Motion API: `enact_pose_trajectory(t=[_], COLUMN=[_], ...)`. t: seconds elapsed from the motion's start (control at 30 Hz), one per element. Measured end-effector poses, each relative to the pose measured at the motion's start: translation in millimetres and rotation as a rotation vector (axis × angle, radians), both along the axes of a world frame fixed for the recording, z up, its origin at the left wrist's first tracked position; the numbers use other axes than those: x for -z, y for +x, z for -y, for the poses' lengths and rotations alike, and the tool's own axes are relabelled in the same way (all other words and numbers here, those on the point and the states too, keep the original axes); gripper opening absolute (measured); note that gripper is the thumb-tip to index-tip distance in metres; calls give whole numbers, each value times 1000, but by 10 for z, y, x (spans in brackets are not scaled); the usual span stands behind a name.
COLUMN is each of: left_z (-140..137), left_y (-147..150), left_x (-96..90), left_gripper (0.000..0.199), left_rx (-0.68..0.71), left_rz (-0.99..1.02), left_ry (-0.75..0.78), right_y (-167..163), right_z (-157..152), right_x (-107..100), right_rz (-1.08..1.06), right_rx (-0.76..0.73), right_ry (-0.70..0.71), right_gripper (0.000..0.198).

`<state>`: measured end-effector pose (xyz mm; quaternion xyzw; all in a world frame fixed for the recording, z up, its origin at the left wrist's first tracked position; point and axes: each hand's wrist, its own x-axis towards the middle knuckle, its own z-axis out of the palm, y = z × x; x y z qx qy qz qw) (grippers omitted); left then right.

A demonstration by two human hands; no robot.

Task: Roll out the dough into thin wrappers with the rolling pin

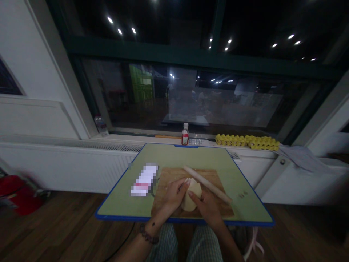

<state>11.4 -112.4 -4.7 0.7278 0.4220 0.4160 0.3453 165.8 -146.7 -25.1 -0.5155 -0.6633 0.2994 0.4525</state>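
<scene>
A pale, flattened piece of dough [191, 200] is held between my two hands, just above a wooden board [167, 178]. My left hand [176, 193] grips its left side, with fingertips and thumb at the upper edge. On the other side, my right hand [207, 205] holds the dough with the thumb across its face; the remaining fingers are hidden behind it. Beyond my hands, a light wooden rolling pin [208, 183] lies slantwise across the board and over its right edge.
The board rests on a green table [209, 154] with a blue rim. To the left is a phone-like rectangle [145, 180], blurred out. A red-labelled bottle [185, 135], yellow egg cartons [247, 141] and a plastic bottle [100, 124] stand along the windowsill.
</scene>
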Motion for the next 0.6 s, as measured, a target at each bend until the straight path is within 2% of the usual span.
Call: enact_pose_trajectory(t=[0.1, 0.2, 0.33, 0.47, 0.6], left_z=[-15, -59, -159, -224, -231], left_y=[-23, -47, -66, -80, -86], left_x=[-20, 14, 166, 251, 217], left_gripper=[40, 35, 38, 37, 36], left_rx=[-23, -67, -63, -35, 18], left_rz=[-147, -236, -113, 42, 138], left_ry=[53, 110, 73, -60, -132], right_y=[20, 27, 36, 44, 23], right_z=[-23, -49, -76, -98, -137], right_x=[39, 121, 216, 193, 130], right_rz=[37, 144, 220, 101, -68], right_rx=[-13, 116, 258, 181, 119], right_ry=[38, 154, 170, 119, 103], right_gripper=[40, 43, 46, 40, 39])
